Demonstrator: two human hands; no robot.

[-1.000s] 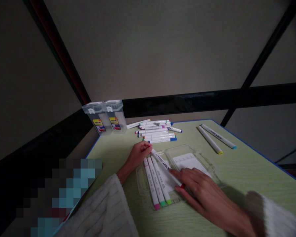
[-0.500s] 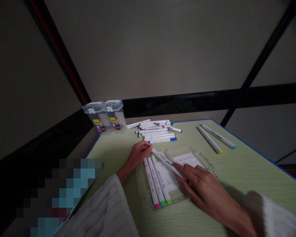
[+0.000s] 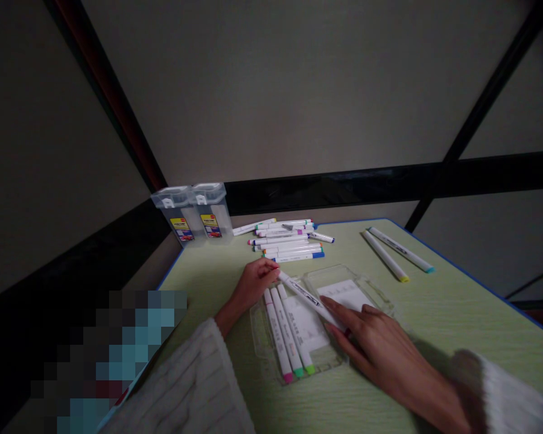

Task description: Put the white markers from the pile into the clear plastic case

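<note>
A white marker (image 3: 301, 291) slants above an opened clear plastic case (image 3: 271, 369). Its far end is pinched between the thumb and fingers of my left hand (image 3: 253, 282). My right hand (image 3: 380, 345) grips the near end, thumb below and fingers on top. Inside the left half of the case lie three white markers side by side, a pink-ended marker (image 3: 278, 337), a green-ended marker (image 3: 287, 334) and a lime-ended marker (image 3: 300, 337). A white paper insert (image 3: 344, 293) shows in the other half, partly behind my right fingers.
Several loose markers (image 3: 289, 241) lie piled at the back of the table (image 3: 217, 271). Two upright clear boxes (image 3: 212, 217) with labels stand at the back left. To the right rest a yellow-ended marker (image 3: 384, 256) and a teal-ended marker (image 3: 400, 248). A wall (image 3: 298, 108) rises behind.
My right hand's fingers have shifted slightly toward the near end of the marker, uncovering more of its printed barrel. My left hand keeps its place.
</note>
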